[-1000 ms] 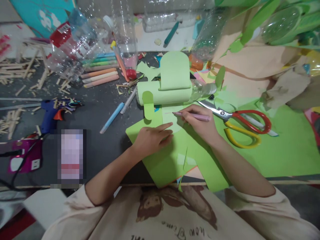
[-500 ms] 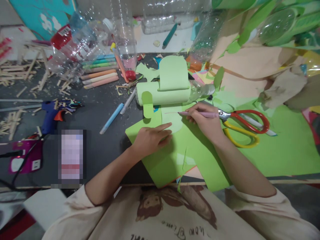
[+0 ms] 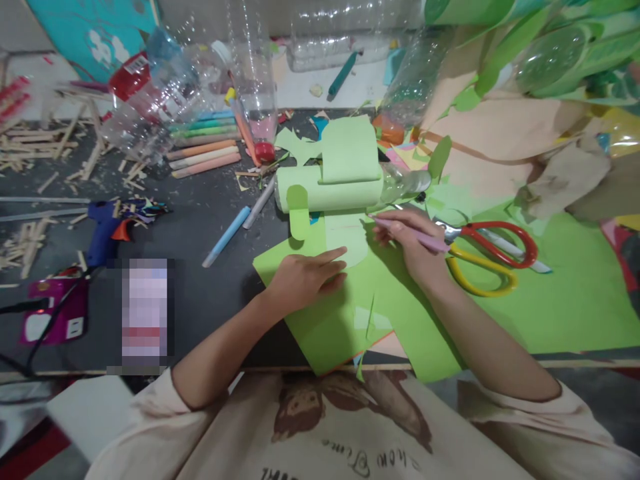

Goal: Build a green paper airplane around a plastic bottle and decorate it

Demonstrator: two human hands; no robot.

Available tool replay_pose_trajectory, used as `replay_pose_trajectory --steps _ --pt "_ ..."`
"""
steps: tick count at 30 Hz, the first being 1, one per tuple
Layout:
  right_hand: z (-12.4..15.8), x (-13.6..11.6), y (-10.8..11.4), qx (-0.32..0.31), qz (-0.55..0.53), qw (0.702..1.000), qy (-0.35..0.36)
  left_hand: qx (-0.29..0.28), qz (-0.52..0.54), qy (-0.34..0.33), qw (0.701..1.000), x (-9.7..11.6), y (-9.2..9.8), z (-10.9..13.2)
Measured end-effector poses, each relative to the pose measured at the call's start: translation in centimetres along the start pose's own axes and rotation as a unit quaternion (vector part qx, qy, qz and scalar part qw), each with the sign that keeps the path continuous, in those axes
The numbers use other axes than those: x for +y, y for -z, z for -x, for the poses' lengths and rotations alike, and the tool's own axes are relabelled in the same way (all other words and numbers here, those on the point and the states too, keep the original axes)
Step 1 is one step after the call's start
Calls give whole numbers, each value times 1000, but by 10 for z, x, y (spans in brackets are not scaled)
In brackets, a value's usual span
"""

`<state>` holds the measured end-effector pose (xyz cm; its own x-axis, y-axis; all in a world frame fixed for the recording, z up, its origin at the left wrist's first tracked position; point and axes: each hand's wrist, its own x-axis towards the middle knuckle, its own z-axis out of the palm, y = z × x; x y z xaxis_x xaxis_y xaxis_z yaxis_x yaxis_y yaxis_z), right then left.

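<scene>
My left hand (image 3: 304, 276) lies on a sheet of green paper (image 3: 340, 313), index finger stretched out and pressing a small pale green cut-out (image 3: 345, 241) flat. My right hand (image 3: 413, 243) is closed around a pink pen (image 3: 415, 235) whose tip rests at the cut-out's upper right edge. Just beyond stands a plastic bottle wrapped in pale green paper (image 3: 333, 180) with wing-like flaps.
Red and yellow scissors (image 3: 487, 257) lie right of my right hand. Coloured markers (image 3: 203, 150), clear bottles (image 3: 165, 87), a blue glue gun (image 3: 103, 230), wooden sticks (image 3: 30, 140) and paper scraps litter the dark table (image 3: 200, 313). A large green sheet (image 3: 570, 300) covers the right side.
My right hand has slid the pen rightward and upward along the cut-out's edge. My left hand has stayed in place on the paper.
</scene>
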<state>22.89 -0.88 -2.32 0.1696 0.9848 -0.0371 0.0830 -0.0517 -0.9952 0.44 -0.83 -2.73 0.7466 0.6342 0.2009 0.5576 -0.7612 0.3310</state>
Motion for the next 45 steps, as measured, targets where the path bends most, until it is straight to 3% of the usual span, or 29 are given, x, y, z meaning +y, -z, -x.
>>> replay_pose_trajectory --steps 6,14,23,30,33,38,45 --pt "0 1 -3 1 58 998 -22 7 -4 -3 1000 0 2 0" --pt "0 2 -2 -15 108 994 4 -19 -11 3 1000 0 2 0" --pt "2 3 0 16 91 996 8 -3 -6 -4 1000 0 2 -1" --pt "5 -6 -21 -82 103 989 69 -26 -8 1 1000 1 0 0" --pt "6 -8 -32 -115 98 986 67 -6 -18 -12 1000 1 0 -1" --pt "6 -6 -35 -105 94 988 63 25 -33 -18 999 2 1 -2" --pt "8 -6 -33 -84 98 990 53 -16 -30 -1 999 2 2 -1"
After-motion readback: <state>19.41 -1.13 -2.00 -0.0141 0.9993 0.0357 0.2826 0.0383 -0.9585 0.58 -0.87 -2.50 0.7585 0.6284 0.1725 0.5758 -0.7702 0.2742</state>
